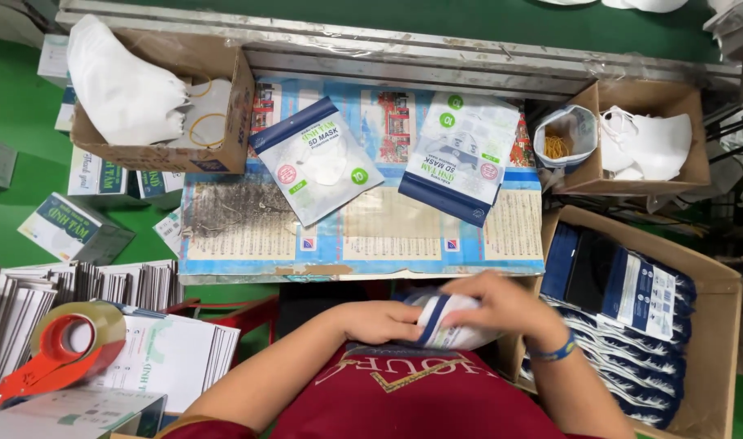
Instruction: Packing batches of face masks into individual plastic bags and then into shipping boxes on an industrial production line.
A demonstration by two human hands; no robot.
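Item in hand: one mask pouch (453, 321), white with a navy edge band, held close to the body at 6 o'clock, below the near edge of the counter (363, 244).

Left hand (381, 321): fingers curled shut on the pouch's left end. Right hand (505, 305): spread over the top and right end, pressing down; a blue wristband (554, 352) sits on that wrist.

Handling judgement: the film looks slick and puffed with air, so a flat palm squeezing from the middle outward, edges kept square, should seat the contents without creasing.

On the counter, glossy printed paper covering, worn and scuffed at 9 o'clock: two more pouches, one (316, 158) tilted at 11 o'clock, one (462, 154) at 1 o'clock, apart from each other.

Surrounds:
- Cardboard box (225, 154), 10 o'clock: soft white folded masks (123, 85).
- Small box (697, 175), 2 o'clock: more masks; beside it a bag of rubber bands (560, 142).
- Large carton (725, 325), 3 to 4 o'clock: filled pouches stacked in overlapping rows.
- Tape dispenser (58, 349), red, with clear tape, 8 o'clock, on flat cartons (87, 284).
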